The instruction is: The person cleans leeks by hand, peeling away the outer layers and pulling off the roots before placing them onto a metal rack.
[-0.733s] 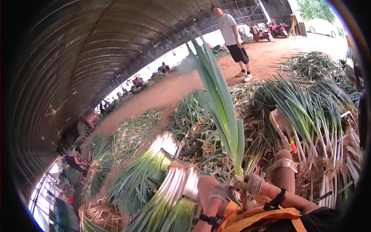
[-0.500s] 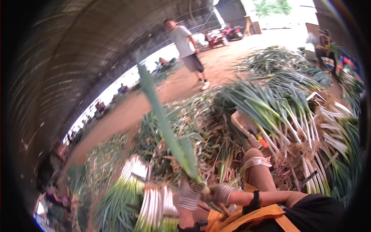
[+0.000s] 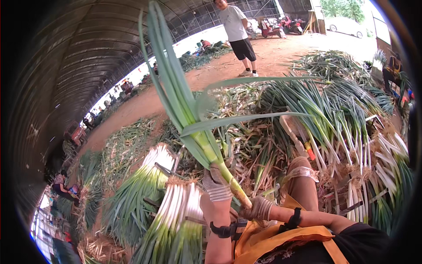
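A large leek (image 3: 204, 145) slants up and away to the left in front of me, its green leaves fanned out at the top. Two of its long leaves bend off toward the right. My left hand (image 3: 216, 182), in a grey-striped glove, is closed around the stalk where the green meets the pale part. Lower down, my right hand (image 3: 258, 208), gloved alike, is closed at the pale root end; its fingertips are partly hidden. Beside my left forearm lies a stack of trimmed leeks (image 3: 176, 211), white ends up, and another bundle (image 3: 147, 182) rests behind it.
Untrimmed leeks (image 3: 316, 119) with roots are heaped on the right, next to a tool with an orange-red part (image 3: 309, 150). Stripped leaves (image 3: 246, 141) cover the ground ahead. A person (image 3: 235, 31) in a white shirt stands beyond, and scooters (image 3: 270, 28) are parked farther back.
The leek's leaves have spread, and two now hang out to the right. My view has shifted, showing more of the stalk between my hands. The person who was walking now stands with feet together.
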A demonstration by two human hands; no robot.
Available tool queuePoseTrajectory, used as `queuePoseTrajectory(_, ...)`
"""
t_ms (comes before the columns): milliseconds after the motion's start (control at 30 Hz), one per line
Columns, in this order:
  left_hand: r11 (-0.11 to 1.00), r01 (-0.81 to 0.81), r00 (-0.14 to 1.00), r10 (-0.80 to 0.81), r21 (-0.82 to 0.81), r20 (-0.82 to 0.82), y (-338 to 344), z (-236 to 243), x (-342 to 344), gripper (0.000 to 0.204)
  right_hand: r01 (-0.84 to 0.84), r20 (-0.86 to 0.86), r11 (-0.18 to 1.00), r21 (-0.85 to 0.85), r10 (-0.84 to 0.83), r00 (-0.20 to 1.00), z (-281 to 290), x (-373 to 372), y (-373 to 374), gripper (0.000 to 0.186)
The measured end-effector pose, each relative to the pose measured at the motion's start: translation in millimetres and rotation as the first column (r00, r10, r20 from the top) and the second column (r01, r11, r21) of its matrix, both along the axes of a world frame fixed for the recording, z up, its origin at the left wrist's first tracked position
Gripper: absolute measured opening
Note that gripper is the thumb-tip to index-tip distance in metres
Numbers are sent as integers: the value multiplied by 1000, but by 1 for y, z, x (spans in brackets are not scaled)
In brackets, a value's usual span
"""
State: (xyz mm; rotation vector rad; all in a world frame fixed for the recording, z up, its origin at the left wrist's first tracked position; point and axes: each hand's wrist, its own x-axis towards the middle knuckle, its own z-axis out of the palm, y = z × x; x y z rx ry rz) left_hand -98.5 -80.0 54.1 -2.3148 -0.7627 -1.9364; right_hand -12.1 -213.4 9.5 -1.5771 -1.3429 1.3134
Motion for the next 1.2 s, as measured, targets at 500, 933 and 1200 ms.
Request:
queuePoseTrajectory(500, 623, -39, 997, -32, -781, -75, -68, -6, -33, 36, -36, -49, -124, 992, -619, 784, 274, 106, -35, 56)
queuePoseTrajectory(933, 604, -259, 912, -104, -753, -397, -75, 23, -35, 32, -148, -75, -269, 952, -670, 738, 301, 136, 22, 55)
queuePoseTrajectory(1200, 373, -279, 940, -82, -885, -331, -94, 2, -112, 24, -116, -90, -238, 964, -707, 702, 291, 148, 24, 50)
